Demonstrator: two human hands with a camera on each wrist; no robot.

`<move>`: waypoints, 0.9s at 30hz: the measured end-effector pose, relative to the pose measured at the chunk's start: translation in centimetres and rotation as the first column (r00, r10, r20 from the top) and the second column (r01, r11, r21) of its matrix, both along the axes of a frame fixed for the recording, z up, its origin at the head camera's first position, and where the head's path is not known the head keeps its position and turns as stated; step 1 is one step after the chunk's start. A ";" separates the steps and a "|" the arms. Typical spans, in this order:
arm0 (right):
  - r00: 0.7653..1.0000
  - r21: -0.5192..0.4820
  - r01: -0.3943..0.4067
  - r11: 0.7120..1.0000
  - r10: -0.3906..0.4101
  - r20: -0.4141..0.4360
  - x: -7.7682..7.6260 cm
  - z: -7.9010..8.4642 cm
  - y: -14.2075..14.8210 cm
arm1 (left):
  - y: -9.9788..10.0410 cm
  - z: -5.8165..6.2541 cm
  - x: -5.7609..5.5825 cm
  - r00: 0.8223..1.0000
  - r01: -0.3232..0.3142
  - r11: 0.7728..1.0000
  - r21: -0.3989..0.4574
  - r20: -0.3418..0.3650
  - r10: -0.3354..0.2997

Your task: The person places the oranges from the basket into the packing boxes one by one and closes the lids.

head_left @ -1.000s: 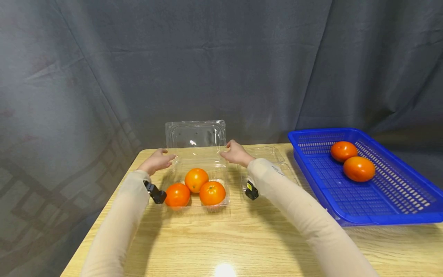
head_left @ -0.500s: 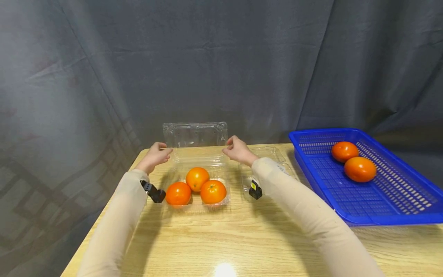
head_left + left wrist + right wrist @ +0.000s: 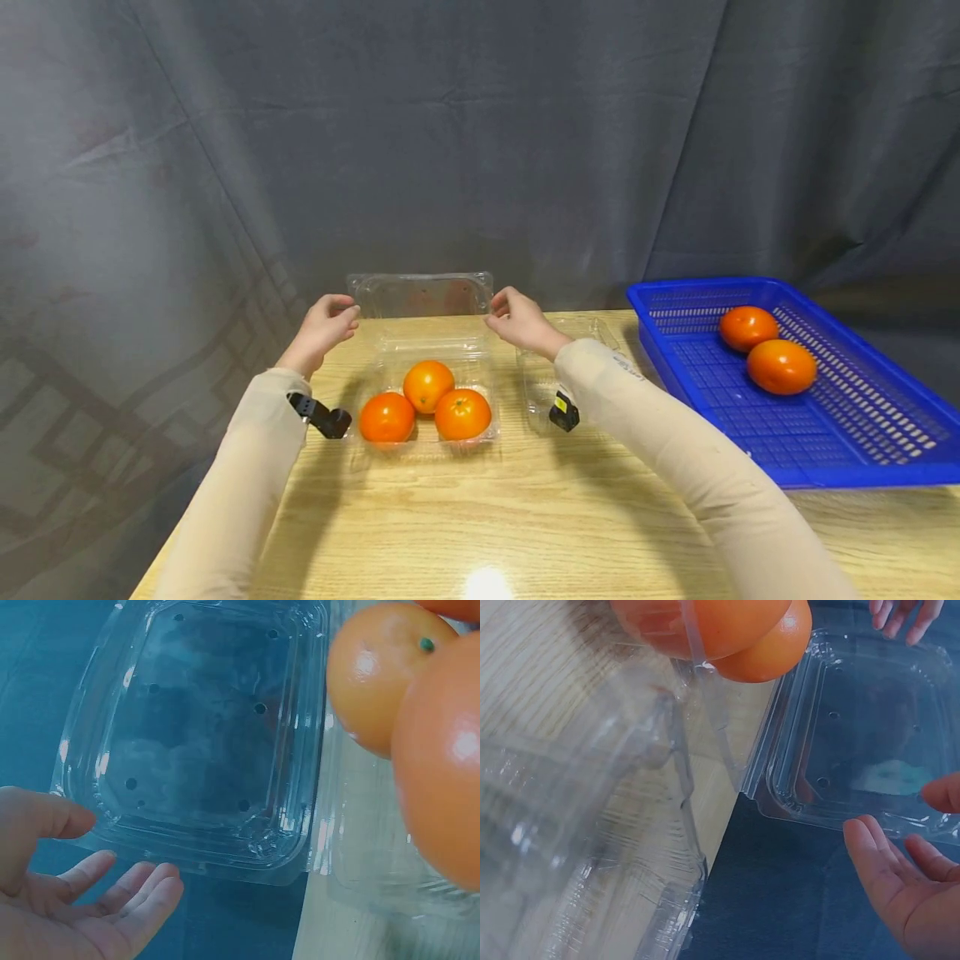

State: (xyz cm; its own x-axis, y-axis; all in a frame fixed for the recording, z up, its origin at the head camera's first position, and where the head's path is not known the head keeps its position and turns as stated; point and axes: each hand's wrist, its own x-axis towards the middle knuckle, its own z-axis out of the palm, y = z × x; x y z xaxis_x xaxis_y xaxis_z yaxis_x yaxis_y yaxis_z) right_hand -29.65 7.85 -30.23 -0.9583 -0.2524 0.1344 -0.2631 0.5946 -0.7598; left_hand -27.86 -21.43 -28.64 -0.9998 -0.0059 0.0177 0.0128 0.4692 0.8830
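Note:
A clear plastic clamshell box lies on the table with its lid (image 3: 423,296) tilted up and back behind the base (image 3: 420,450). Three oranges, the back orange (image 3: 428,387), left orange (image 3: 387,418) and right orange (image 3: 462,415), sit in the base. At the lid's left side is my left hand (image 3: 324,329), its fingers (image 3: 142,896) relaxed and holding nothing, apart from the rim or just beside it. My right hand (image 3: 523,323) is at the lid's right edge, thumb and fingers (image 3: 874,851) spread; whether they touch the rim cannot be made out.
Right of the box lies another clear plastic container (image 3: 536,392), partly behind my right forearm. A blue basket (image 3: 675,392) stands at the right, holding a rear orange fruit (image 3: 747,328) and a front orange fruit (image 3: 782,367). A grey curtain (image 3: 450,167) hangs behind the table.
The lid has leaned further back, its top edge lower now. My left hand has drawn away to the left and up; my right hand has shifted slightly right and up. The oranges stay put.

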 end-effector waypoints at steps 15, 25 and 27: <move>0.998 -0.034 -0.017 0.999 0.015 -0.055 1.4 0.9 0.1 | -0.4 0.7 1.2 0.989 -0.043 0.998 0.041 -0.138 0.048; 0.989 -0.051 -0.041 0.998 0.033 -0.147 2.2 1.0 0.3 | -1.4 0.0 1.5 0.976 0.002 1.000 -0.009 -0.216 -0.003; 0.987 -0.049 -0.052 0.997 0.044 -0.157 2.4 1.0 0.3 | -1.6 -0.2 1.7 0.974 0.011 1.000 -0.011 -0.225 -0.013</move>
State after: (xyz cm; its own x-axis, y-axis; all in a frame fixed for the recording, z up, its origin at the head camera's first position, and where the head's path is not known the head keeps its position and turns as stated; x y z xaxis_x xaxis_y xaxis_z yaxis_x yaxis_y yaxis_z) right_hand -27.25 8.20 -29.21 -0.9115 -0.2860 0.2956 -0.4081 0.5382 -0.7374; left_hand -26.18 -23.04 -28.83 -0.9701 0.0077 0.2426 0.2169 0.4760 0.8523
